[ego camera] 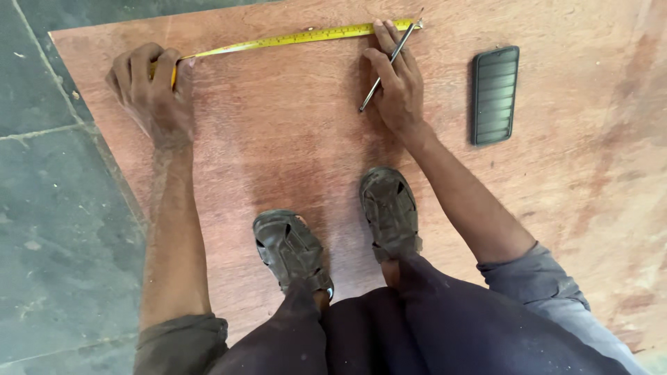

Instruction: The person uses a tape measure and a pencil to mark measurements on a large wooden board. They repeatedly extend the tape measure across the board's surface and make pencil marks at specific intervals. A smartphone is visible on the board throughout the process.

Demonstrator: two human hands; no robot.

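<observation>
Squatting on large reddish-brown plywood sheet [292, 160] laid over grey stone floor [48, 208]; two worn dark sandals [333, 232] planted on sheet, nearest camera. Beyond them, left hand [149, 87] clenched around yellow tape measure case at sheet's left edge. Yellow steel tape blade [292, 38] stretched flat, long axis running left to right along far edge, rising slightly toward right. Right hand [396, 80] pressing blade's far end with fingertips, slim dark pencil [389, 62] pinched between fingers, tip beside blade. Off to right, well apart: black rectangular phone [495, 95] lying flat.
</observation>
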